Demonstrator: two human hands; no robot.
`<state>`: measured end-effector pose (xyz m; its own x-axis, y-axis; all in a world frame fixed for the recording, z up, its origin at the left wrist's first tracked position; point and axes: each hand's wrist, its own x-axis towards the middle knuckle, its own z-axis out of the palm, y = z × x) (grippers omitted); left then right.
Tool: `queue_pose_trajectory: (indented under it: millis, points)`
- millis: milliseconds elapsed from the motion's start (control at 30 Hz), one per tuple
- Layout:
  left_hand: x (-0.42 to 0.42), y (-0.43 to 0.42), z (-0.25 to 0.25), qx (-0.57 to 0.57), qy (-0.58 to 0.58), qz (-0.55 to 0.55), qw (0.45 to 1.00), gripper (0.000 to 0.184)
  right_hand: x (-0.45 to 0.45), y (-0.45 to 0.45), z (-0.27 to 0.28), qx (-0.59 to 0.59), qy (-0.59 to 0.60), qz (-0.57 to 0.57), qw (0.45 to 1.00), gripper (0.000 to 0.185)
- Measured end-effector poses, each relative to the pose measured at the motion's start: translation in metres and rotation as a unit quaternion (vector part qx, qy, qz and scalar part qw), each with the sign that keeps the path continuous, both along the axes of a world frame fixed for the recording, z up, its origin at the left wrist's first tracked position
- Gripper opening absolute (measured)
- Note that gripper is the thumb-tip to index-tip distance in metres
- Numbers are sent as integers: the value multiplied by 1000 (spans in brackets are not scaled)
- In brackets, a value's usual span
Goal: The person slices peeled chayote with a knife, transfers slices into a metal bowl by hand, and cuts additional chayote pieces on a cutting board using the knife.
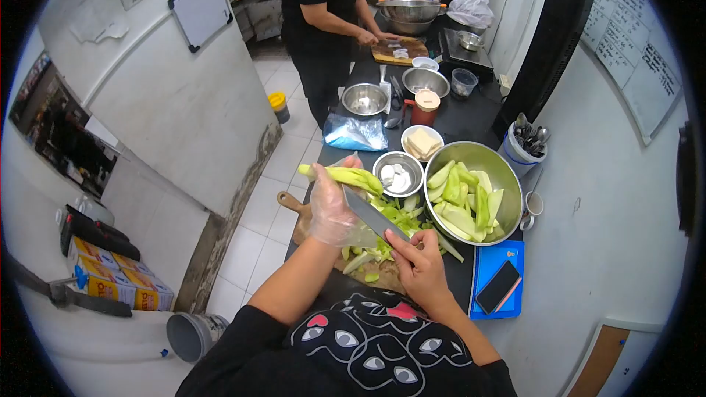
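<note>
My left hand (334, 209), in a clear plastic glove, is closed around a long pale green piece of fruit or vegetable (342, 176). In my right hand (421, 263) is a knife (373, 215), its blade angled up toward the left palm, close under the piece. Below both hands, green peelings and scraps (379, 239) cover much of a wooden cutting board (293, 208). To the right stands a large steel bowl (510, 180) holding many pale green wedges (463, 202). Its exact kind of produce I cannot tell.
A small steel bowl (399, 158), a dish of pale yellow blocks (422, 142) and a blue-white bag (355, 133) lie beyond the board. A phone (498, 287) rests on a blue folder (518, 250). Across the counter, a co-worker (323, 22) works at another board (412, 48).
</note>
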<state>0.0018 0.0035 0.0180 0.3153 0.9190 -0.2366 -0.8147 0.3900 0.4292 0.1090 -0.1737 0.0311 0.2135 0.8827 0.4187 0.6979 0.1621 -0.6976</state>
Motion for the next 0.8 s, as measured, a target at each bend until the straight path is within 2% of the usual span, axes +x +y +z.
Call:
queue_pose_trajectory:
  millis: [67, 167, 200, 300, 400, 433, 467, 567, 600, 667, 700, 767, 800]
  points:
    - [1, 2, -5, -7, -12, 2, 1000, 66, 5, 4, -6, 37, 1, -2, 999, 40]
    - [-5, -2, -18, 14, -35, -21, 999, 62, 16, 13, -14, -21, 144, -35, 989, 37]
    - [-5, -6, -16, 28, -44, -33, 998, 60, 18, 17, -19, -59, 306, -29, 950, 39]
    - [0, -25, -3, 110, -44, -31, 992, 54, 25, 33, -11, -151, 562, -10, 813, 36]
    - [4, -46, 5, 251, -51, -35, 966, 56, 25, 45, -18, -165, 701, 61, 692, 33]
    - [3, -46, 2, 348, 53, -42, 935, 55, 26, 50, -23, -165, 742, 89, 643, 34]
    - [-4, -43, -2, 436, 156, -48, 885, 55, 27, 55, -34, -183, 766, 126, 604, 44]
    - [-22, -55, 21, 527, 302, -146, 781, 52, 19, 55, -28, -150, 787, 176, 572, 53]
    - [-25, -58, 23, 481, 313, -213, 791, 49, 18, 57, -31, -141, 808, 187, 541, 43]
    - [-28, -70, 30, 496, 332, -199, 777, 54, 13, 54, -27, -112, 780, 180, 589, 45]
    - [-27, -70, 26, 519, 304, -177, 779, 55, 12, 52, -24, -99, 765, 176, 612, 46]
    - [-24, -68, 15, 562, 245, -132, 779, 59, 19, 53, -33, -77, 770, 201, 601, 48]
    - [-27, -63, 19, 607, 262, -157, 734, 58, 22, 52, -37, -67, 772, 213, 595, 50]
